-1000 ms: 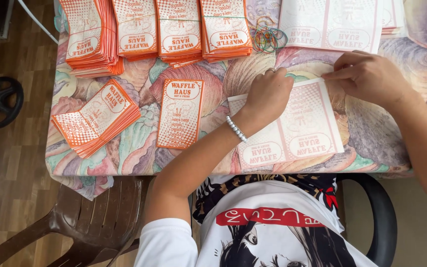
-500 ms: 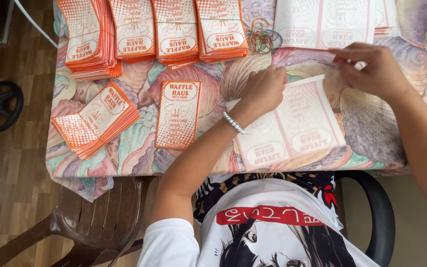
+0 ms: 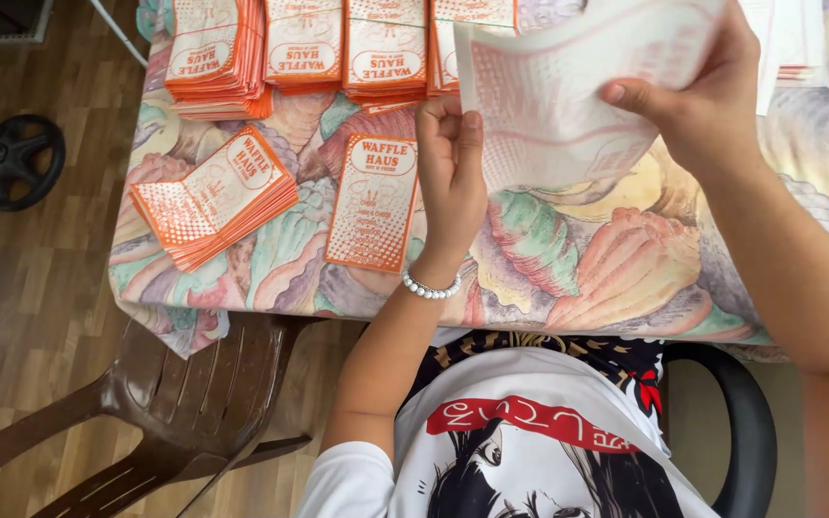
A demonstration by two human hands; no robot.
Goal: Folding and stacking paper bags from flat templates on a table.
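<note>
Both hands hold one white paper sheet (image 3: 568, 86) printed in pale orange, lifted clear above the table (image 3: 645, 259) with its shell-patterned cloth. The left hand (image 3: 448, 168) is closed in a pinch on the sheet's lower left corner, fingers curled toward the palm; a white bead bracelet (image 3: 431, 287) sits on that wrist. The right hand (image 3: 712, 105) grips the sheet's right side — thumb pressed on the near face, fingers behind it. The sheet bows slightly between the two grips.

Positions relative to the sheet:
- Just left of it and below, flat on the cloth, lies a single orange-and-white paper bag (image 3: 373, 201), close beside the left hand.
- Farther left, a fanned stack of the same bags (image 3: 213, 197) lies at an angle.
- Above and to the left, along the far edge of the table, stands a row of taller bag stacks (image 3: 295, 48); the rightmost of them is partly hidden behind the sheet.
- Beyond the right hand, more white sheets (image 3: 798, 38) show at the top right corner, mostly out of view.

Below the table edge, left of the person, a brown plastic chair (image 3: 146, 422) stands on the wood floor. The person sits in a black chair (image 3: 746, 432) — only its armrest curve shows. A black round base (image 3: 16, 158) rests on the floor at far left.
</note>
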